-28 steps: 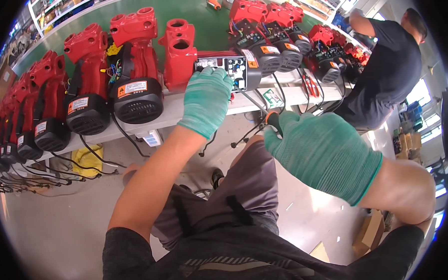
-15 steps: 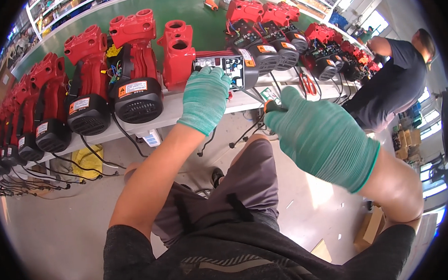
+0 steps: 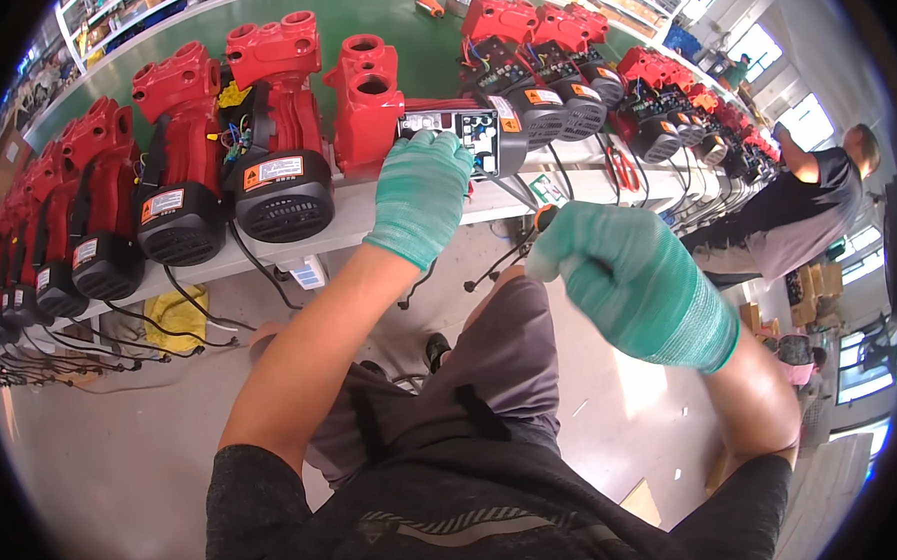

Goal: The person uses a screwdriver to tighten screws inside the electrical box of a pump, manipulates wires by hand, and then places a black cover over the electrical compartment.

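Observation:
A red pump (image 3: 368,108) lies on the bench in front of me, its black-rimmed control box (image 3: 508,152) uncovered so the circuit board (image 3: 479,138) shows. My left hand (image 3: 423,196), in a green knitted glove, has its bent fingers pressed together on the left part of the box; the fingertips are partly hidden. My gloved right hand (image 3: 634,277) is closed around a screwdriver (image 3: 544,217) with an orange and black handle, mostly covered by the fingers. The screwdriver's shaft slants up and left toward the box's lower edge; where its tip touches is unclear.
Several red and black pumps (image 3: 283,192) line the bench on the left, others (image 3: 551,105) stand on the right. Black cables hang off the edge. Red-handled pliers (image 3: 622,168) lie to the right; an orange tool (image 3: 429,5) lies farther back. A co-worker (image 3: 806,204) is at far right.
My right hand has turned and drawn slightly down and left, still holding the screwdriver. My left hand stays on the box. The view has shifted slightly, and the co-worker appears lower.

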Available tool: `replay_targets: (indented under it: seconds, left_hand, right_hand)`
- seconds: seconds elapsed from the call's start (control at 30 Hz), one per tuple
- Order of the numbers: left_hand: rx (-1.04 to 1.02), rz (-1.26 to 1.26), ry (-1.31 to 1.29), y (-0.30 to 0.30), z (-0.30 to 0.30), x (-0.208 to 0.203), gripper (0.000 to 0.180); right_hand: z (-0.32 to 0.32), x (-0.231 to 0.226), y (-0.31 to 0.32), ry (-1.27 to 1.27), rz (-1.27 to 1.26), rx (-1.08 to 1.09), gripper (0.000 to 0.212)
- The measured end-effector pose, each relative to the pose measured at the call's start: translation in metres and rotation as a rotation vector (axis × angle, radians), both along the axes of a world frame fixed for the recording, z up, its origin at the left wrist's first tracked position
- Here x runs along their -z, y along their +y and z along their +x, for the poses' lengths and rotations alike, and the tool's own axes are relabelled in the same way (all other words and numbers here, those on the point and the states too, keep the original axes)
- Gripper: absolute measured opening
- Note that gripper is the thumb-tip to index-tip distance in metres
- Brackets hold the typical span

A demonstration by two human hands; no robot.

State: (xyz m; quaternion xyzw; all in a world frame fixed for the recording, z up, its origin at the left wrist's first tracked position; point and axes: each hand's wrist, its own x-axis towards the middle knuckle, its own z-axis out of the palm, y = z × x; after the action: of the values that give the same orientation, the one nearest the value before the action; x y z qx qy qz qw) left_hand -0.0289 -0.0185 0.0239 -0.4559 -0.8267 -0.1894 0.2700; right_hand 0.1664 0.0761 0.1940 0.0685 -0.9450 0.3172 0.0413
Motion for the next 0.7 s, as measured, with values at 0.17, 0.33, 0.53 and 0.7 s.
replay_targets:
  seconds: [0.17, 0.33, 0.53, 0.7]
  left_hand:
    - [0.003, -0.038, -0.033, -0.001, 0.0, -0.001, 0.016]
    - [0.008, -0.017, -0.018, 0.0, 0.002, -0.003, 0.018]
    - [-0.011, -0.054, -0.015, -0.002, 0.001, -0.004, 0.019]
    - [0.038, 0.036, 0.027, 0.001, -0.002, 0.001, 0.019]
  right_hand:
    - [-0.008, -0.022, -0.001, -0.095, 0.704, -0.335, 0.012]
    - [-0.007, 0.0, 0.011, 0.005, 0.152, -0.197, 0.003]
    - [0.017, 0.02, -0.011, -0.005, -0.621, 0.396, 0.016]
    - [0.003, 0.032, -0.008, 0.166, -0.287, 0.148, 0.013]
